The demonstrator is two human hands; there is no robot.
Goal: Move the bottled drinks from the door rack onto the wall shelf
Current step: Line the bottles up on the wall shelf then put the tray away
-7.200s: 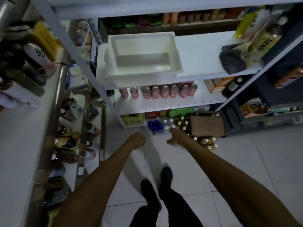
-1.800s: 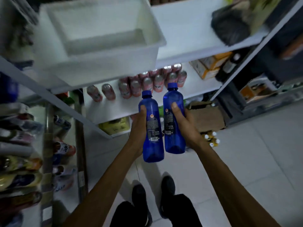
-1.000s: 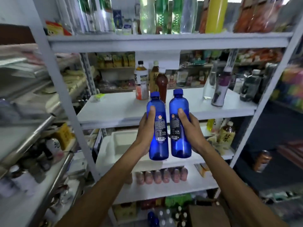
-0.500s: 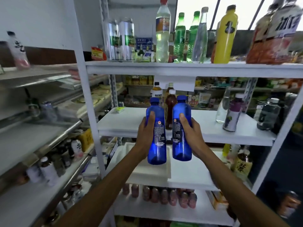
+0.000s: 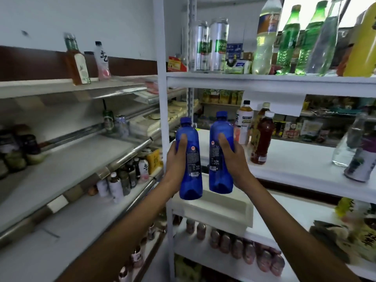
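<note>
leftward since before: left blue bottle [image 5: 192, 181] gripped in left hand [image 5: 176, 159], right blue bottle [image 5: 221, 180] in right hand [image 5: 234, 159]

— The left blue bottle [image 5: 190, 185] and the right blue bottle [image 5: 221, 181]: plastic?
— Glossy, see-through blue plastic. Their labels [image 5: 214, 157] are dark and matt.
— And the shelf [image 5: 295, 169] behind them?
— Smooth white painted board with a faint sheen. The upright post [image 5: 161, 98] has the same coat.
— The rack [image 5: 67, 165] on the left?
— Dull grey boards, but the front rail [image 5: 130, 153] is polished metal. The tall cans [image 5: 218, 43] up top are silvery metal, and the tub [image 5: 215, 211] is smooth matt white plastic.
</note>
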